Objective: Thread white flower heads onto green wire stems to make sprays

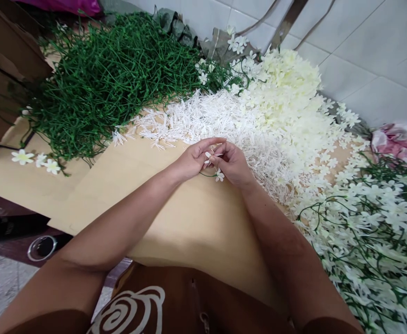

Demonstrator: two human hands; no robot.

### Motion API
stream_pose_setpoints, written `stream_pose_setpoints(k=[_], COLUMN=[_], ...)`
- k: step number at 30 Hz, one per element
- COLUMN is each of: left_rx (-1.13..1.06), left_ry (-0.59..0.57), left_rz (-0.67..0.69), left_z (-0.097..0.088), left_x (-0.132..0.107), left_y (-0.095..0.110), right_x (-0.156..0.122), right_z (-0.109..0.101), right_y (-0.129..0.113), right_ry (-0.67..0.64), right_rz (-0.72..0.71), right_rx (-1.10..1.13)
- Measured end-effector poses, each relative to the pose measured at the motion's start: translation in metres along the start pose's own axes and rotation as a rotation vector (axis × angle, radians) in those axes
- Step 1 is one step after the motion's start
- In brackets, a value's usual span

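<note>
Over the tan board (175, 218), both hands meet around one small artificial flower sprig (219, 175) with white petals and a thin green stem. My left hand (194, 157) pinches it from the left, and the stem curves out below the fingers. From the right, the closed fingertips of my right hand (231, 162) press on a white petal piece (208, 157) of the same sprig. Just beyond the hands lies a heap of thin white stamen pieces (203, 116). The exact grip between the fingertips is partly hidden.
A big pile of green plastic stems (119, 74) lies at the back left. Loose cream petals (287, 88) are heaped at the back right, with finished-looking white flower sprigs (370, 232) along the right. Several flowers (22, 157) lie at left beside a cardboard box (8, 60). White tiles (363, 46) form the wall.
</note>
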State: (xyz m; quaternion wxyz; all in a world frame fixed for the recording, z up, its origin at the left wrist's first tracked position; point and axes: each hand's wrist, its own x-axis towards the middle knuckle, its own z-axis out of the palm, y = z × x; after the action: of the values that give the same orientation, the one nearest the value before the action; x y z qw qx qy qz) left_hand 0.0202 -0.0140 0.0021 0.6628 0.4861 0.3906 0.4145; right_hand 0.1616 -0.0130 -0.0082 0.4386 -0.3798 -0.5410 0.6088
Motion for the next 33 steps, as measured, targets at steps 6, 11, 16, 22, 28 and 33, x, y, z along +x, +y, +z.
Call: stream_pose_setpoints(k=[6,11,16,22,28,33], left_rx=[-0.134,-0.209,-0.206,-0.222,-0.206,-0.150], left_ry=[-0.016,-0.058,-0.054,-0.051,-0.056,-0.051], left_rz=[-0.002,-0.004,0.011,0.048,0.023,0.003], left_z=[-0.001,-0.002,-0.003,-0.001,-0.001,-0.001], left_x=[0.001,0.003,0.003,0.003,0.002,0.004], left_y=[0.000,-0.005,-0.006,-0.002,-0.005,-0.011], right_x=[-0.002,-0.001,-0.001,-0.001,-0.002,-0.001], right_z=[-0.012,-0.018,-0.019,-0.021,-0.018,-0.017], right_y=[-0.003,-0.003,0.001,0.002,-0.001,-0.003], right_ry=[0.011,-0.065,-0.055,-0.034,-0.014,-0.042], right_rz=[0.066,0.146,0.155,0.170,0.204,0.176], right_rx=[0.070,0.155,0.180,0.185,0.184,0.152])
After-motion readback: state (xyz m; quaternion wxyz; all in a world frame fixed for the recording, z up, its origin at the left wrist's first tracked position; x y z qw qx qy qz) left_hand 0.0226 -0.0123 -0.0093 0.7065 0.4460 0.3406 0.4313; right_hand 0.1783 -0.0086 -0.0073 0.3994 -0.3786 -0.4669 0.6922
